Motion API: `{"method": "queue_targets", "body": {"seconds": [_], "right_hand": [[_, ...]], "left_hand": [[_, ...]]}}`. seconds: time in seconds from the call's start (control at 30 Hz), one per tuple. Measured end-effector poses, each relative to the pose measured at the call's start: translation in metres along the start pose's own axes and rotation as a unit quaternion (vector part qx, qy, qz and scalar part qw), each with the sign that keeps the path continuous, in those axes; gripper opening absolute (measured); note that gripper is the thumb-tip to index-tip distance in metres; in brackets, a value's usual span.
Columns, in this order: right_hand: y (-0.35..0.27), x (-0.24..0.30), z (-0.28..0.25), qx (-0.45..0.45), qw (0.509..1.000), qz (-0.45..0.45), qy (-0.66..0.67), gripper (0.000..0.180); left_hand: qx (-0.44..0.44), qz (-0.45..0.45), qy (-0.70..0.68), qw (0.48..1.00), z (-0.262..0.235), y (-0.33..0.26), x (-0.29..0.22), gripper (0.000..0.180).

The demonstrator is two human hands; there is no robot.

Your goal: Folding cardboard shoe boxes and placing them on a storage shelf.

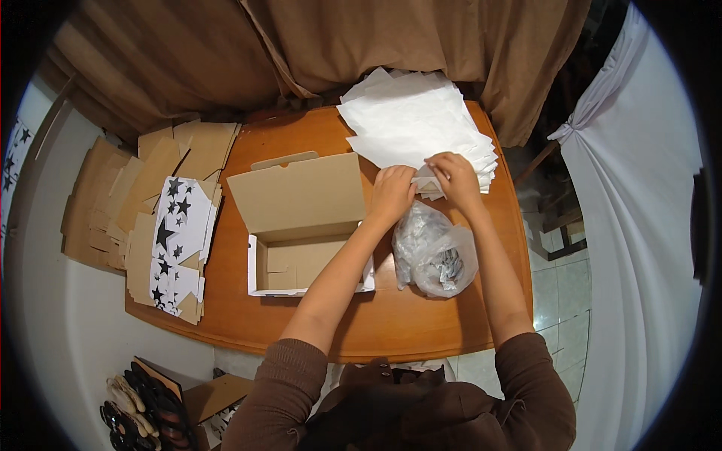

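Note:
A messy stack of thin white paper sheets (414, 120) lies at the far right of the wooden table. At its near edge my right hand (455, 180) pinches the edge of a sheet between thumb and fingers. Close by on the left, my left hand (394, 194) has its fingers curled onto the same paper; its fingertips are partly hidden. Just below my hands, between my forearms, sits a clear plastic bag (429, 244) with small silvery packets inside. An open cardboard box (307, 252), brown inside and white outside, stands left of my left forearm with its lid raised.
Flat cardboard pieces (197, 146) are piled at the left, with white star-printed cardboard (179, 244) on top nearer me. Brown curtains (376, 37) hang behind the wooden table (398, 327). Several pairs of shoes (143, 406) are at the lower left. White cloth (632, 188) hangs on the right.

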State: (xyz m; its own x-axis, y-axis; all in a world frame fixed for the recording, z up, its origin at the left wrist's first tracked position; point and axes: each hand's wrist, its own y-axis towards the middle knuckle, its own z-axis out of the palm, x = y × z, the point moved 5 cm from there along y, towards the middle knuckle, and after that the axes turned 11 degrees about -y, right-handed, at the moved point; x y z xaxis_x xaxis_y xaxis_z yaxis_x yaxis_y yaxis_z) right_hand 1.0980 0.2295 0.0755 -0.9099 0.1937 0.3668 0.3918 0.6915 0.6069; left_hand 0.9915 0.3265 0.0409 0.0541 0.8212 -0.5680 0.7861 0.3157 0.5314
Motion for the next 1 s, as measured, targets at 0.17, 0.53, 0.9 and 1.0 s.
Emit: {"method": "queue_targets", "body": {"seconds": [0.17,0.53,0.9,1.0], "right_hand": [[0.030,0.051,-0.048,-0.092,0.995,-0.007,0.033,0.013],[0.065,0.129,-0.085,-0.117,0.991,0.055,0.025,0.018],[0.078,0.125,-0.029,-0.034,0.989,0.135,0.044,0.029],[0.084,0.124,-0.036,-0.001,0.987,0.140,0.078,0.026]], "left_hand": [[-0.096,0.039,-0.124,0.987,-0.054,-0.006,-0.024,0.016],[-0.029,0.039,-0.228,0.972,-0.190,-0.047,-0.024,0.027],[0.160,-0.046,-0.029,0.986,-0.302,-0.107,0.067,0.033],[0.106,-0.018,0.020,0.994,-0.324,-0.108,0.072,0.028]]}}
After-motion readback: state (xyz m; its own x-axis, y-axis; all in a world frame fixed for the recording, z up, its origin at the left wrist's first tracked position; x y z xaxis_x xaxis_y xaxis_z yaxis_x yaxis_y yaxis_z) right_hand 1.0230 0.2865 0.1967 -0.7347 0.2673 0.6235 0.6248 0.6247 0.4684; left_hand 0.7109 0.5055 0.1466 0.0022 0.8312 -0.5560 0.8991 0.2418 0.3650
